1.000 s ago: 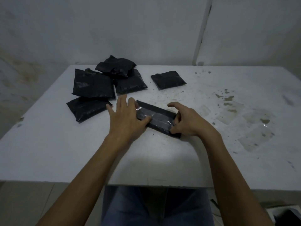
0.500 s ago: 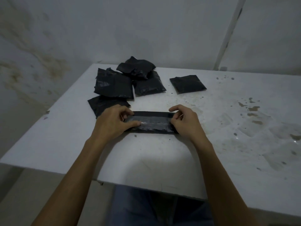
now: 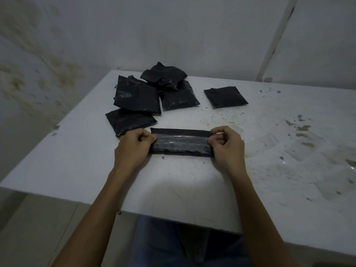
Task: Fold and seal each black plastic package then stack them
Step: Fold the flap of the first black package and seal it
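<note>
Your left hand [image 3: 133,146] pinches the black package [image 3: 181,144] at its left end | your right hand [image 3: 227,146] pinches its right end | package lies flat on white table [image 3: 77,166] | pile of packages [image 3: 152,97] behind, one separate package [image 3: 225,97] right of it

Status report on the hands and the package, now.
Left hand and right hand pinching opposite ends of the folded package. Package flat on the table, tape strip along its top. Loose packages behind, not in the way.

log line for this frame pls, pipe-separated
stage: folding/sealing | left hand: pinching left end of package | right hand: pinching right end | package: on table | pile: behind, untouched
</note>
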